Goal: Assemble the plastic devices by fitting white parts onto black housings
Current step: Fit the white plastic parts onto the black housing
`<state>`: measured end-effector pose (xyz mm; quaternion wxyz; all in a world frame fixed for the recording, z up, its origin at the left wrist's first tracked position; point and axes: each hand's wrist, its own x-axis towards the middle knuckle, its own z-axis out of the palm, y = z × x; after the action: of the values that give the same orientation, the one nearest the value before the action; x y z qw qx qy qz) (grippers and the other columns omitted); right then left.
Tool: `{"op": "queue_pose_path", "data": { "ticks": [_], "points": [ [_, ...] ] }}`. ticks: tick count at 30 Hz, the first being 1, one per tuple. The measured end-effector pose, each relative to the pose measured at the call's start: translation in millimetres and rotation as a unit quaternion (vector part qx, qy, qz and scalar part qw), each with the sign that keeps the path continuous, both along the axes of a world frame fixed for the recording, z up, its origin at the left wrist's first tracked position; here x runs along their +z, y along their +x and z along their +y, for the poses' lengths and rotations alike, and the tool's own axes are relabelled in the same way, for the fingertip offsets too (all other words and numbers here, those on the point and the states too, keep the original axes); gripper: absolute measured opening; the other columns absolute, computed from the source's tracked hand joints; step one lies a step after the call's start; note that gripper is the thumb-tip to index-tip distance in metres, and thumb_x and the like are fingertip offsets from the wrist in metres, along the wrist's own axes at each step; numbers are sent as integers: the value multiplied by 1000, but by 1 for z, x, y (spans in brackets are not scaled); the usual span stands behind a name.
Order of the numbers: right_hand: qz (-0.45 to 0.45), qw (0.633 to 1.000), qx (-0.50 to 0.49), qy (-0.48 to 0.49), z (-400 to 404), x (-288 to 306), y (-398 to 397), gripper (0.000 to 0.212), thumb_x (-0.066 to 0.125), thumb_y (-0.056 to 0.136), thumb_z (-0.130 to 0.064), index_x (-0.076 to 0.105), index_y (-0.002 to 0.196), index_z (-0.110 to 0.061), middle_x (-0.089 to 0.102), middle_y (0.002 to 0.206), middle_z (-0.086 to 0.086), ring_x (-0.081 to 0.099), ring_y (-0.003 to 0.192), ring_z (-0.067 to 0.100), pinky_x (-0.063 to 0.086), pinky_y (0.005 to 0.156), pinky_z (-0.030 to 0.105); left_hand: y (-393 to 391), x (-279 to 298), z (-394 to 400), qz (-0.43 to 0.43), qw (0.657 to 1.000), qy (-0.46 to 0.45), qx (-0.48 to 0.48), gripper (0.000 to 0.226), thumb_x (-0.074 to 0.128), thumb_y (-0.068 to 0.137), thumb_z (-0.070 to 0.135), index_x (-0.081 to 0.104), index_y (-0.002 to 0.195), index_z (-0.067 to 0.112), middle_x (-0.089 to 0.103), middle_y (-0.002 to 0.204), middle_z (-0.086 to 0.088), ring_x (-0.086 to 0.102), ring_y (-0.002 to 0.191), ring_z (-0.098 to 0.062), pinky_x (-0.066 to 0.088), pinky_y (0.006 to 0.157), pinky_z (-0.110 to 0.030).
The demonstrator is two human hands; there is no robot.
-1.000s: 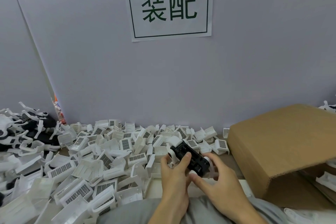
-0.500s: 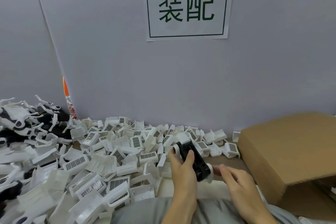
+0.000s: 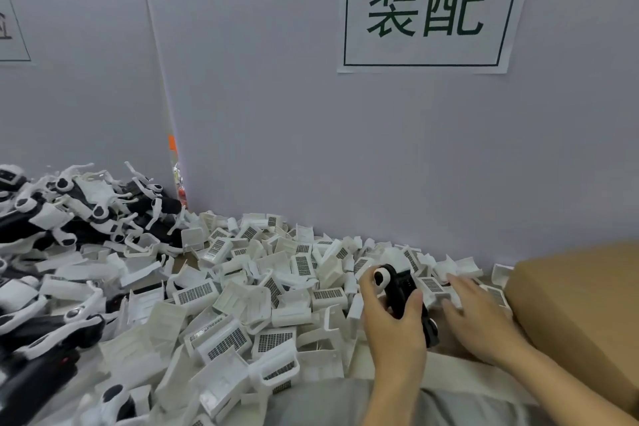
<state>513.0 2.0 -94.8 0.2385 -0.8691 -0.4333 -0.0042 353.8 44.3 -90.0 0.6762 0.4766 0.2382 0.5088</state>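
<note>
My left hand (image 3: 394,325) grips a black housing (image 3: 401,290) that has a white round piece at its top end; the housing stands nearly upright over the parts. To its right, my right hand (image 3: 479,315) is off the housing, fingers spread and blurred, hovering low over the white parts beside the box. A big heap of loose white parts with grid labels (image 3: 242,297) covers the table from the middle to the left.
A brown cardboard box (image 3: 584,308) stands at the right, close to my right hand. A pile of black-and-white assembled devices (image 3: 69,214) lies at the far left. Grey partition walls with a paper sign (image 3: 428,7) close the back.
My right hand has let go of the housing and moved right toward the white parts. My left hand keeps the housing and has tipped it more upright. The view has swung to the left.
</note>
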Motion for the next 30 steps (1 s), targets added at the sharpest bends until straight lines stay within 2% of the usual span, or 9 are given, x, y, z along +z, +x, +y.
{"op": "queue_pose_path", "data": {
  "ticks": [3,5,9,13,16,19,22,26,30],
  "points": [
    [-12,998,-8,-66,10,-11,4,48,33,102,-38,31,150,-35,43,151,-11,35,140,20,32,111,54,-2,2,-1,0,1000,-1,-4,51,67,91,4,48,106,48,69,82,26,68,82,3,62,76,-33],
    [-39,996,-22,-77,11,-18,4,46,32,101,-40,32,147,-42,49,143,-17,37,137,18,32,108,53,-2,2,-1,0,1000,-9,-3,53,68,92,5,46,109,50,67,87,23,68,82,3,61,80,-36],
    [-54,996,-34,-57,10,-23,6,47,39,100,-34,38,147,-36,49,144,-13,40,135,19,37,105,47,-2,1,-1,-2,1000,-21,-13,53,68,92,7,46,121,46,68,107,1,70,90,-11,59,87,-45],
    [-50,994,-77,51,5,-19,9,45,57,91,-19,56,136,-24,55,136,3,52,123,26,45,96,41,-2,1,-2,-4,1000,-12,-20,51,67,93,6,47,119,44,67,99,10,69,85,-2,61,80,-32],
    [-59,984,-131,105,-2,-19,13,44,61,87,-11,61,129,-21,57,123,9,55,109,33,48,86,41,-2,1,-2,-5,999,-12,-33,47,66,93,6,49,115,43,67,91,12,69,82,-1,61,69,-27],
    [-86,980,-172,54,-6,-21,13,38,57,91,-21,60,129,-20,54,135,9,47,121,34,41,94,42,-2,2,-3,-5,999,-8,-37,45,66,93,5,50,109,44,68,86,12,69,76,-3,60,64,-26],
    [-115,980,-160,-9,-6,-23,9,11,47,94,-26,59,95,-25,58,124,-2,50,120,27,41,91,38,-2,3,-3,-3,999,-4,-38,45,66,93,4,50,107,44,68,86,8,68,72,-4,60,63,-27],
    [-125,976,-176,7,-10,-25,19,26,51,94,-15,72,108,-21,62,129,0,51,110,31,43,90,36,-3,3,-3,-2,999,-13,-42,46,65,94,4,49,107,45,71,90,3,68,69,-2,58,61,-24],
    [-142,969,-204,7,-10,-21,12,22,56,93,-17,74,105,-13,63,120,9,49,106,32,42,85,38,-3,3,-3,-4,999,-17,-38,46,65,94,4,49,106,46,71,92,-2,67,66,-4,57,58,-24]
  ]
}}
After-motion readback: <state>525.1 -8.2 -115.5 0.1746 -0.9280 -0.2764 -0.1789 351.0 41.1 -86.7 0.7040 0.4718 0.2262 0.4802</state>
